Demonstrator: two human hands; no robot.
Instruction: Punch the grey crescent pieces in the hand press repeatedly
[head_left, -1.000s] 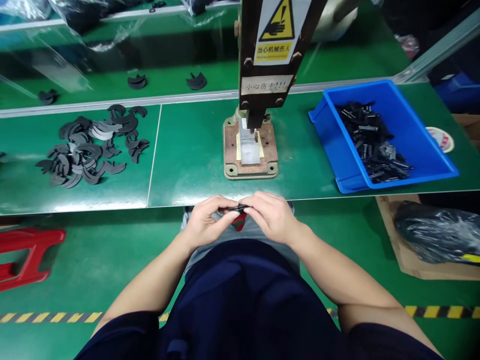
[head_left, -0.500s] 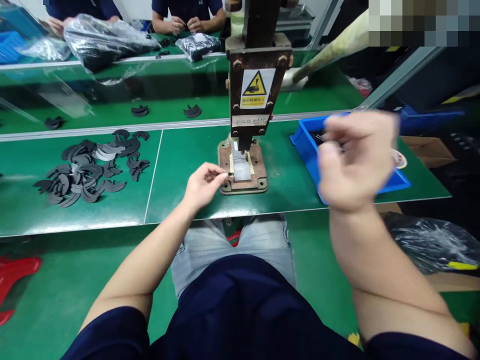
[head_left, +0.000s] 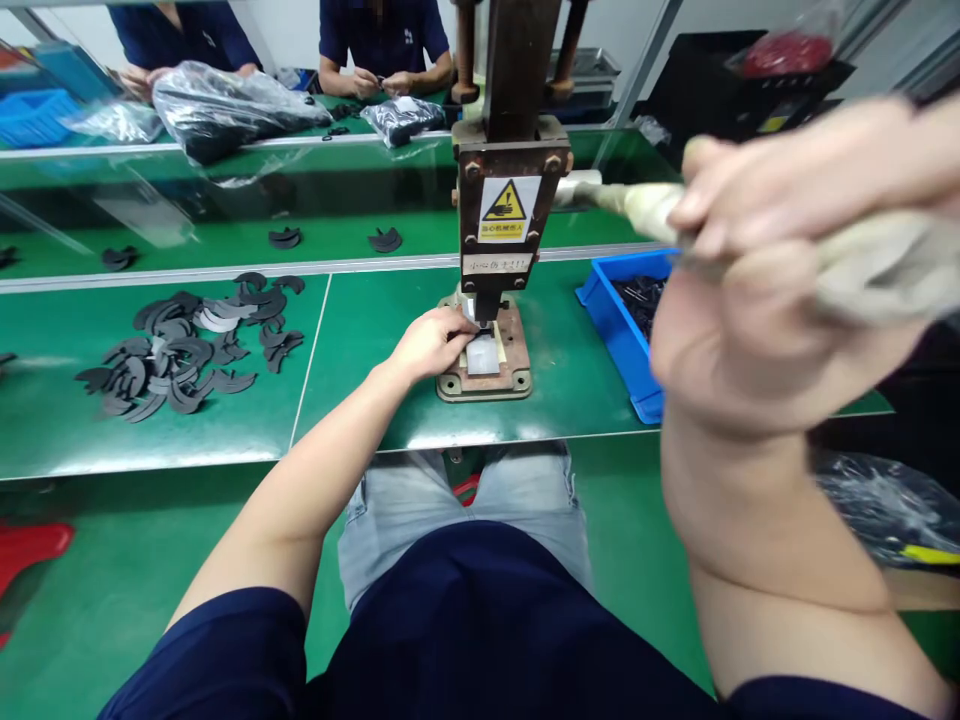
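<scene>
Left hand (head_left: pixel 426 346): thumb and fingers pinched on a small dark part (head_left: pixel 487 331), now in at the foot of the ram (head_left: pixel 489 305); half a second ago it was nearer the left edge of the base (head_left: pixel 519 352). Right hand (head_left: pixel 757 310), blurred, has gone from mid-air by the bin (head_left: pixel 611 325) to closed round the lever (head_left: pixel 651 209); positioning looks nearly done, to my eye.

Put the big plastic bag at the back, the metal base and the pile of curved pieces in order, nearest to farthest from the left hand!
Head view, from the left hand:
1. Metal base: right beside it.
2. Pile of curved pieces: off to the left.
3. Big plastic bag: left too, much farther back.
</scene>
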